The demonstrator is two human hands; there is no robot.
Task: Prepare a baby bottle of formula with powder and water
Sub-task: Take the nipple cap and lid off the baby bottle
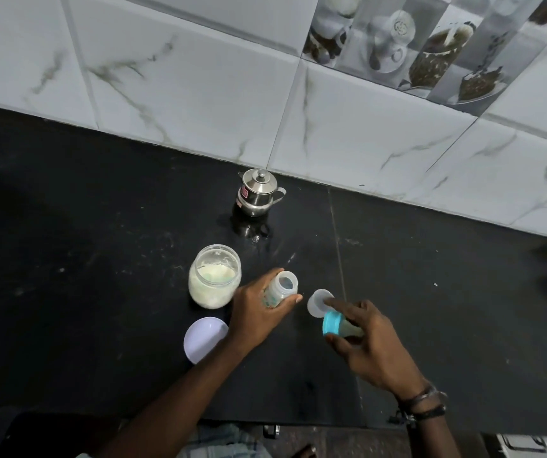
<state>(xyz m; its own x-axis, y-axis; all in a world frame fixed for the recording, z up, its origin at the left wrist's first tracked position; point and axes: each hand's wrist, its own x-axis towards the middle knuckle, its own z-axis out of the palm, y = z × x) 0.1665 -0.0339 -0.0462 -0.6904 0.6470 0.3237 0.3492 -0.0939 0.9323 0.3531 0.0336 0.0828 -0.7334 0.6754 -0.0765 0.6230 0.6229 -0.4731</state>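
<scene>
On the black counter (100,259), beside the open powder jar (214,276) with its lid (204,338) lying off, your left hand (255,315) is gripping the uncapped bottle (283,289) upright, apparently for filling, while your right hand (369,342) is pinching the teal teat ring (331,322) clear near the clear cap (319,304).

Bottle (278,292) body mostly behind left hand (258,312)

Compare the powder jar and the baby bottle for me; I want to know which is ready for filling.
The powder jar is wide and squat, the baby bottle narrow. The jar stands free on the counter; the bottle is in the left hand. The jar holds pale powder; the bottle shows none. Both are open: the jar's white lid lies beside it, and the right hand holds the bottle's blue ring.
</scene>
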